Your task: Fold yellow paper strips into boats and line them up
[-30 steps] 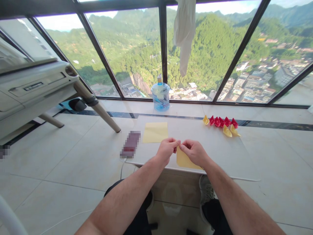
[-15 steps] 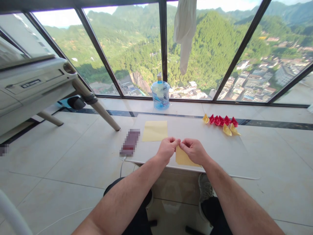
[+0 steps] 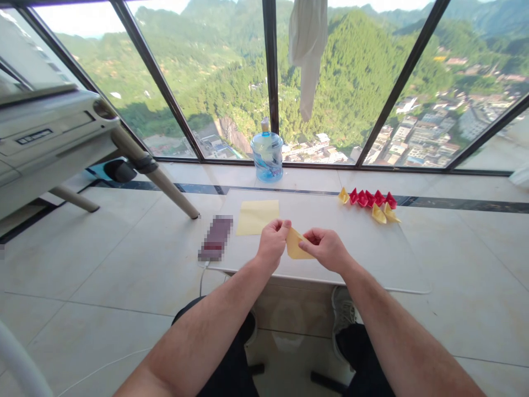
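Observation:
Between my hands, over the front part of the low white table (image 3: 231, 257), is a piece of yellow paper (image 3: 296, 246), smaller than the flat sheet and apparently folded. My left hand (image 3: 273, 241) pinches its upper left corner between thumb and fingers. From the right, my right hand (image 3: 326, 248) grips the paper, thumb lying on its face. A flat yellow sheet (image 3: 258, 217) lies just behind my left hand. At the back right stand several folded red paper pieces (image 3: 372, 199) in a row, with a few folded yellow paper pieces (image 3: 378, 214) beside them.
A pixelated phone-like object (image 3: 216, 238) with a white cable (image 3: 201, 281) lies at the table's left edge. Behind the table, a blue water jug (image 3: 266, 157) stands by the window. A grey-white machine on legs (image 3: 49, 138) is at the left. My shoe (image 3: 344, 311) is below the front edge.
My hands have moved slightly apart and the paper has been lifted and turned, showing less of its surface. My right hand has shifted from the top edge to the paper's right side.

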Demonstrator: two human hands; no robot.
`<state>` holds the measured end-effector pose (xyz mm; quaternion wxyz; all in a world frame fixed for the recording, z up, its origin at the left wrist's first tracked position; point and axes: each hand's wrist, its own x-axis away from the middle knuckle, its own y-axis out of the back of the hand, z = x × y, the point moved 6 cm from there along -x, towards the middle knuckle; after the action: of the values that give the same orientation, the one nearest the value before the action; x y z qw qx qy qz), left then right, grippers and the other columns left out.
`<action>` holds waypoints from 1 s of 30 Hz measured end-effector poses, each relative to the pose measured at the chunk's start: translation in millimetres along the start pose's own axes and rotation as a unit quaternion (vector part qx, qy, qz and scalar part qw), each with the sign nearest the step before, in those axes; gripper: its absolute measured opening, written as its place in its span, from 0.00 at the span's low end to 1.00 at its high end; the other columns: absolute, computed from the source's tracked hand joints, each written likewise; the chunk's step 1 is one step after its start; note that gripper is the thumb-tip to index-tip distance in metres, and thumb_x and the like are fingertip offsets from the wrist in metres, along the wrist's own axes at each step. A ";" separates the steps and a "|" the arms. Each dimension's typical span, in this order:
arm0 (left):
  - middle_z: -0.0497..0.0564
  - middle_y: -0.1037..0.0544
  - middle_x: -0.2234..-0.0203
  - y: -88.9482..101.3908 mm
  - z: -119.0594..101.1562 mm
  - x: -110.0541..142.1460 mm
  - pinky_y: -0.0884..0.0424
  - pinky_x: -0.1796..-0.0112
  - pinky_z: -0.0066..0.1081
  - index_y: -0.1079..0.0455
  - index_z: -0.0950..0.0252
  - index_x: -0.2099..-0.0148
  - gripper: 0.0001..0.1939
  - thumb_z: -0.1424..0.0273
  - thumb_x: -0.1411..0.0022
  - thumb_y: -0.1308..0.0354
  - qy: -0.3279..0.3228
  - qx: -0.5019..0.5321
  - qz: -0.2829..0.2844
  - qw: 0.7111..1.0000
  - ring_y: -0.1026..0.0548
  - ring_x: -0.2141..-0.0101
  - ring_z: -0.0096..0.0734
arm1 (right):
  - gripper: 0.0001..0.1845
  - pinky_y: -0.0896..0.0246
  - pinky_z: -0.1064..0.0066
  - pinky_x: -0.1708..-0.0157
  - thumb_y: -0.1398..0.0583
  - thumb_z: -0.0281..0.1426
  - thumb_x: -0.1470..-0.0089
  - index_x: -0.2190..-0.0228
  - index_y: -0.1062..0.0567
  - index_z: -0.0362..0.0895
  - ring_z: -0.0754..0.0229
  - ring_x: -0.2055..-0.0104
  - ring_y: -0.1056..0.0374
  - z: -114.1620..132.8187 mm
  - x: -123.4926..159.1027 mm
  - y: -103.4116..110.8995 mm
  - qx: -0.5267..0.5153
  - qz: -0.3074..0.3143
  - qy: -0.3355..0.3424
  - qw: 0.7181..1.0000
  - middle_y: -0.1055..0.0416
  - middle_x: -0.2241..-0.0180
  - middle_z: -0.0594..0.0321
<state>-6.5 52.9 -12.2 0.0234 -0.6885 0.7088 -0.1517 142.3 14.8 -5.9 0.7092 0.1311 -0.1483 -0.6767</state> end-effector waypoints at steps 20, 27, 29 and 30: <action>0.48 0.27 0.77 -9.2 8.8 5.3 0.36 0.72 0.28 0.28 0.70 0.71 0.23 0.60 0.63 0.23 0.106 0.079 0.086 0.988 0.30 0.75 0.25 | 0.16 0.44 0.71 0.75 0.36 0.43 0.49 0.75 0.25 0.43 0.62 0.74 0.38 -1.5 -1.2 1.5 -0.047 0.009 0.009 0.999 0.30 0.77 0.65; 0.47 0.27 0.79 -8.1 7.8 7.5 0.36 0.71 0.30 0.29 0.69 0.74 0.19 0.64 0.62 0.25 0.078 0.069 0.054 0.993 0.30 0.77 0.25 | 0.17 0.47 0.72 0.76 0.38 0.43 0.48 0.77 0.24 0.42 0.64 0.75 0.41 2.2 -1.0 3.1 -0.033 -0.001 0.009 0.999 0.32 0.79 0.65; 0.47 0.27 0.79 -8.2 8.6 8.5 0.36 0.71 0.29 0.29 0.69 0.73 0.19 0.63 0.61 0.25 0.079 0.078 0.045 0.993 0.30 0.77 0.26 | 0.18 0.47 0.72 0.76 0.38 0.43 0.48 0.78 0.25 0.42 0.64 0.75 0.41 3.1 -1.5 3.6 -0.030 -0.006 0.008 0.999 0.33 0.79 0.65; 0.47 0.27 0.79 -8.7 8.9 9.1 0.36 0.71 0.29 0.29 0.68 0.73 0.19 0.63 0.61 0.25 0.083 0.083 0.046 0.992 0.30 0.76 0.26 | 0.18 0.47 0.72 0.76 0.38 0.44 0.48 0.78 0.24 0.42 0.64 0.75 0.41 3.4 -1.6 3.8 -0.031 -0.007 0.008 0.999 0.33 0.79 0.65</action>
<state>3.6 42.3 -17.0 0.0284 -0.6361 0.7242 -0.2648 144.4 16.6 -1.3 0.7094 0.1159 -0.1205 -0.6847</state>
